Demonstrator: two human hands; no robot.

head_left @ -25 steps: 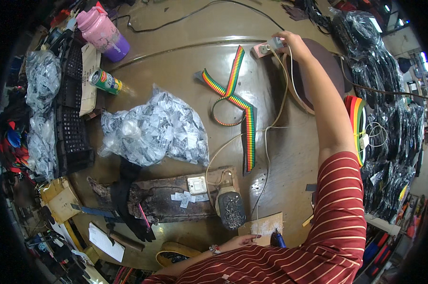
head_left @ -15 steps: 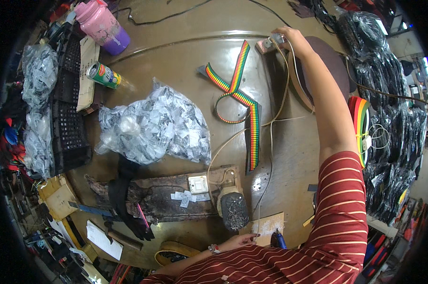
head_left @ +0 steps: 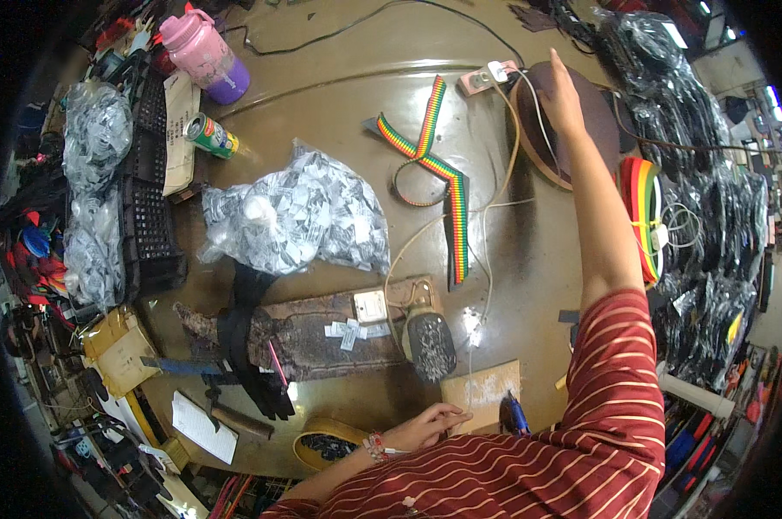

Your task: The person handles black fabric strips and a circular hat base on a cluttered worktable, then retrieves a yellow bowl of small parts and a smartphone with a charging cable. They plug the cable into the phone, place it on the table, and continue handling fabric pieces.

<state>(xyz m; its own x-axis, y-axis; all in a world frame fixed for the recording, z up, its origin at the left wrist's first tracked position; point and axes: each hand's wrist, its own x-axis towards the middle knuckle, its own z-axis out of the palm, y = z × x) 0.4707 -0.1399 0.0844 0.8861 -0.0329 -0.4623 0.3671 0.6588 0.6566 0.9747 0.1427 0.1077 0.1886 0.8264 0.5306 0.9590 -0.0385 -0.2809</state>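
Note:
My right hand (head_left: 564,102) reaches far forward with its fingers stretched out and nothing in them, above the dark brown round roll (head_left: 546,138). Just left of it, a white plug (head_left: 497,72) sits in the pink extension socket (head_left: 475,82). My left hand (head_left: 436,424), with a bracelet at the wrist, is low and near my body at the edge of a small wooden board (head_left: 486,389). A thin pale cord (head_left: 489,285) runs from the plug down to its fingertips, which look pinched on it. A blue tool (head_left: 517,413), partly hidden by my shirt, lies beside the board.
A patterned striped strap (head_left: 457,216) lies mid-table. Left of it are a bag of labels (head_left: 309,212), a can (head_left: 211,137), a pink-purple bottle (head_left: 209,56) and a black crate (head_left: 149,195). A hammer (head_left: 239,421) lies lower left. Wrapped black goods (head_left: 711,225) line the right.
My right hand has let go of the plug, leaving it in the socket, and moved right over the round roll. My left hand stays low by the board. The whole view has shifted a little.

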